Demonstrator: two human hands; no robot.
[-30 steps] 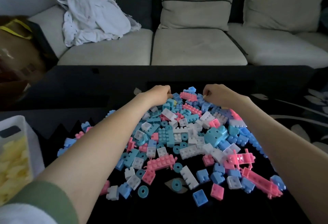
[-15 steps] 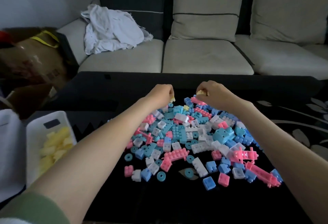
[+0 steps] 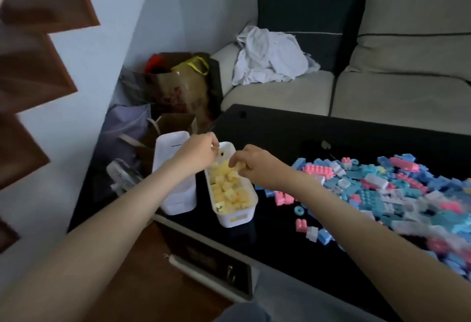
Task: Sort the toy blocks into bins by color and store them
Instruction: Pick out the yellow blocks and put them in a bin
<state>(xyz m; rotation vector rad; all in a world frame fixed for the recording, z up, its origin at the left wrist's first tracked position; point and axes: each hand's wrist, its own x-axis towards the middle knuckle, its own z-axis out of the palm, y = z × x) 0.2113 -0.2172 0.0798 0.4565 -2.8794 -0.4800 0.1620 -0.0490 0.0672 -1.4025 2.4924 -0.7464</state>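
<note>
A white bin (image 3: pixel 235 219) holding several yellow blocks (image 3: pixel 226 191) stands at the left end of the black table (image 3: pixel 280 247). My left hand (image 3: pixel 197 152) hovers over the bin's far end and pinches a small yellow piece. My right hand (image 3: pixel 251 162) is above the bin's right rim, its curled fingers gripping yellow blocks. A second white bin (image 3: pixel 175 194) stands just left of the first; its inside is hidden by my left arm. A big pile of pink, blue and white blocks (image 3: pixel 387 189) covers the table's right side.
Bags (image 3: pixel 178 87) and a small fan (image 3: pixel 122 179) stand on the floor left of the table. A sofa (image 3: pixel 382 92) with a crumpled white cloth (image 3: pixel 267 59) runs behind the table. A drawer handle (image 3: pixel 229 274) shows on the table's near side.
Both hands have left the block pile with yellow pieces and moved left to the bin of yellow blocks. The view has swung left with them.
</note>
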